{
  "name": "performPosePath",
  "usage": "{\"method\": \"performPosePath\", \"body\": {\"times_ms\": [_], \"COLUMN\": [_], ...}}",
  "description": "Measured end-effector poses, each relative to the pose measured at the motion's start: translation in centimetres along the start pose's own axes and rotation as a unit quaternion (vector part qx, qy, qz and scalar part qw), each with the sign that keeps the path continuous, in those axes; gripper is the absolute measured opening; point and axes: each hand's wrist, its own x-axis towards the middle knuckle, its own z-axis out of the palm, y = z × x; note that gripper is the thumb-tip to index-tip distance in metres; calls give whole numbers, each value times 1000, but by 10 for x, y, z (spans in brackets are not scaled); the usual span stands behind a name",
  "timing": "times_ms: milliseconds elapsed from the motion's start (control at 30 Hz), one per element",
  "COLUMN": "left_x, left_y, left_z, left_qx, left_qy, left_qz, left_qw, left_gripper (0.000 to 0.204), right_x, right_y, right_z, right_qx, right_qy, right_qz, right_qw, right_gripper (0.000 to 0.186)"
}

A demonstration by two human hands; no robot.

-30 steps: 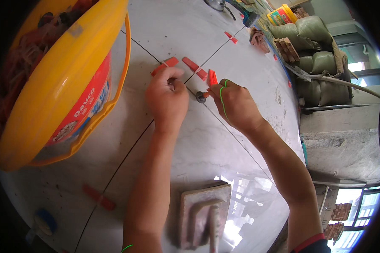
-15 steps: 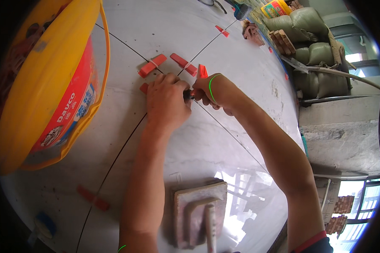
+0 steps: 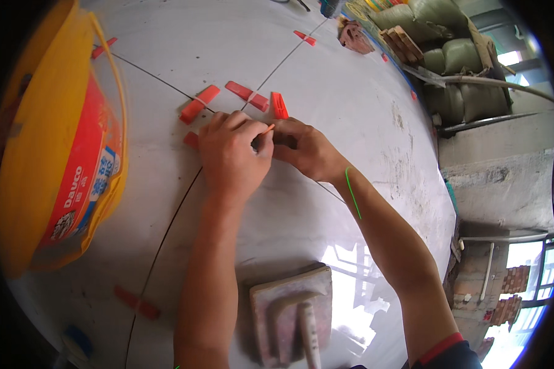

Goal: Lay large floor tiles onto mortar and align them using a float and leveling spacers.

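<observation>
Both of my hands are close together over the spot where grout lines cross on pale glossy floor tiles (image 3: 326,227). My left hand (image 3: 235,150) is closed, thumb and fingers pinched by a small orange piece (image 3: 268,129) whose tip alone shows. Touching or nearly touching it, my right hand (image 3: 308,146) has its fingers curled; what they hold is hidden. Red levelling wedges surround the hands: one wedge (image 3: 200,104) beyond the left hand, another wedge (image 3: 247,95) to its right, an upright-looking wedge (image 3: 279,106) by the right fingers, and a partly covered wedge (image 3: 191,140).
A yellow-and-red bucket (image 3: 83,166) with a handle stands at left. A grimy rectangular float (image 3: 261,317) with a pale handle lies between my forearms. Another wedge (image 3: 137,301) and a blue roll (image 3: 77,342) are lower left. Filled sacks (image 3: 461,55) sit at far right.
My view has shifted, so the floor things appear farther left. My right hand has turned and drawn in against the left; the dark object between them is now mostly hidden, an orange tip showing.
</observation>
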Motion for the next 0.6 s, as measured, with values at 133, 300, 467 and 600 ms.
{"method": "performPosePath", "body": {"times_ms": [133,300,467,600], "left_x": [1,2,3,2], "left_y": [2,5,7,8], "left_z": [5,9,3,1], "left_qx": [-2,-5,-5,-13], "left_qy": [9,-1,-12,-41], "left_qz": [30,52,29,9], "left_qw": [999,999,1000,999], "left_gripper": [10,8,10,12], "right_x": [4,2,-9,-10], "right_y": [28,35,40,43], "right_z": [6,32,29,17], "right_qx": [3,-105,-40,57], "right_qy": [55,230,199,150], "right_qz": [-59,-38,-65,-89], "right_qw": [997,967,977,983], "right_gripper": [26,25,24,28]}}
